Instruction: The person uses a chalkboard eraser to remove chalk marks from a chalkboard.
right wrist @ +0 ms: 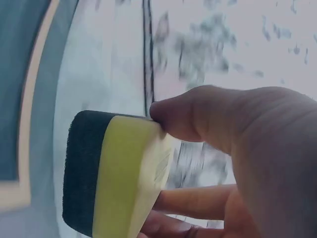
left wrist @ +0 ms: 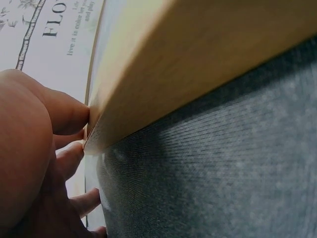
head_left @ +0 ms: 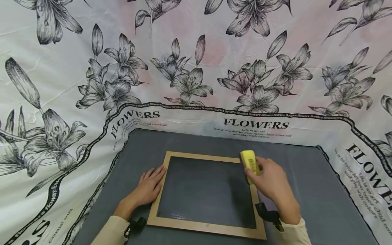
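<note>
A small blackboard [head_left: 205,190] in a light wooden frame [head_left: 200,228] lies on the grey cloth. My left hand [head_left: 148,187] rests at the frame's left edge, its fingers extended; in the left wrist view the fingertips meet the side of the wooden frame [left wrist: 148,84]. Over the upper right corner of the board, my right hand [head_left: 272,177] grips a yellow board eraser [head_left: 249,161] between thumb and fingers. The right wrist view shows the eraser's dark felt pad [right wrist: 81,173] facing left, with the thumb and fingers on its yellow back [right wrist: 121,173].
The table bears a grey cloth [head_left: 309,190] with a white flower-printed border [head_left: 257,126] at the back and sides. A lilac item [head_left: 267,201] shows partly under the right wrist, beside the frame. A few pale smudges sit along the board's lower left.
</note>
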Motion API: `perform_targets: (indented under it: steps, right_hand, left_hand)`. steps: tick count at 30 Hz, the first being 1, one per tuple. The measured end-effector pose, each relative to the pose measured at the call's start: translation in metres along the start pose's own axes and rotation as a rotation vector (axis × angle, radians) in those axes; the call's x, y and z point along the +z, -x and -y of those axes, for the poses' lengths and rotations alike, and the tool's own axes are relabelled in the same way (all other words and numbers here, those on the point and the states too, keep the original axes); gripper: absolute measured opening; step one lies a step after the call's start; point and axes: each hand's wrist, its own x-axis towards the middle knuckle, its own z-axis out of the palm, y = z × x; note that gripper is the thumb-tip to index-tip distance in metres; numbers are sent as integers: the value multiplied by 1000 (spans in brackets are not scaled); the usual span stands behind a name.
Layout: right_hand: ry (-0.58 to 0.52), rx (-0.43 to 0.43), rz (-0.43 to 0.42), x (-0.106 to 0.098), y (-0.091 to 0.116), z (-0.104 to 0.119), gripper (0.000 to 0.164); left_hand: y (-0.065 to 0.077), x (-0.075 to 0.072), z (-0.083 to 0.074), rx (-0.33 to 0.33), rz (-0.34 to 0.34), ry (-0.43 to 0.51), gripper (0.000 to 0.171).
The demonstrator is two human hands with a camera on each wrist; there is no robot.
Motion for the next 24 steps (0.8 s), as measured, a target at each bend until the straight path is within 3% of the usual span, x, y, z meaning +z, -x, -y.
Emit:
perform_targets:
  steps: [6, 11, 16, 24]
  right_hand:
    - [17, 132, 68, -5, 7, -47, 70]
    - [33, 238, 157, 9, 12, -71, 76]
    - [54, 309, 194, 31, 14, -86, 79]
    - [52, 336, 223, 54, 15, -94, 82]
  left_hand:
    - [1, -2, 3, -6, 3, 3, 58]
    - [2, -3, 6, -11, -2, 5, 59]
    - [4, -4, 7, -13, -11, 10, 59]
    - [4, -5, 8, -5, -15, 11, 59]
